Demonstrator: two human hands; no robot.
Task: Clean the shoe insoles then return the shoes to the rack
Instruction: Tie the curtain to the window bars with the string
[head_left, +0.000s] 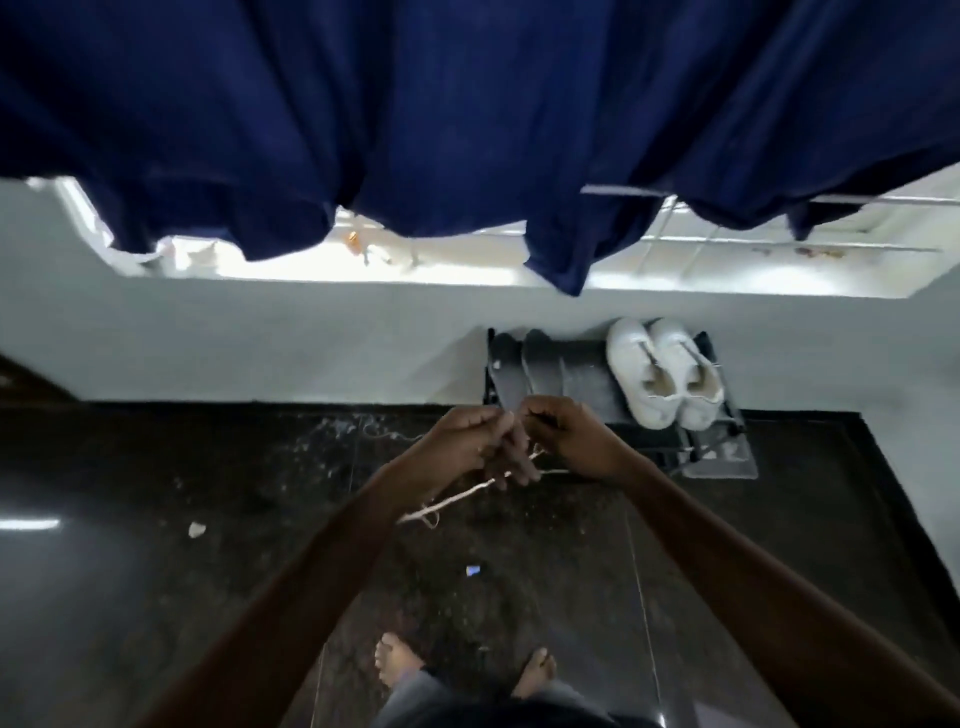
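Both hands are meeting above the dark floor (156, 571) — the left hand (467, 441) and right hand (566, 436) are each pinching a pale string (457, 499), fingers curled. The white shoes (665, 374) are sitting on the rack (727, 457) at about one o'clock from the fingers — toes pointing at twelve, the right hand lying nearer.

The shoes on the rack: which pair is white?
The pair of white shoes at the rack's right end; the dark pair sits left of it.
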